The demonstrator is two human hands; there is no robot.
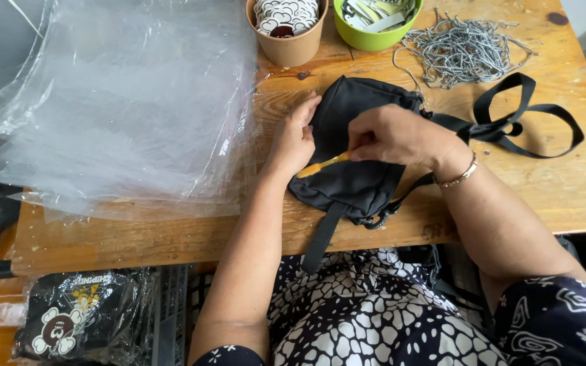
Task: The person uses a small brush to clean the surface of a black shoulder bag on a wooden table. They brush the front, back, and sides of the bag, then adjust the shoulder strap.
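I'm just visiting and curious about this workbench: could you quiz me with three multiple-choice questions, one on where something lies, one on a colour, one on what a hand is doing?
1. Where does the pile of metal chains lie?
A. at the table's far right
B. under the plastic sheets
C. on the person's lap

2. What colour is the bowl beside the brown paper cup?
A. red
B. green
C. white

3. What is the right hand doing?
A. resting flat on bare wood
B. lifting the cup
C. pinching a thin yellow-orange piece over the black bag

Answers: 1 A, the metal chains sit far right on the table. 2 B, the bowl by the paper cup is green. 3 C, the right hand pinches the yellow-orange piece on the black bag.
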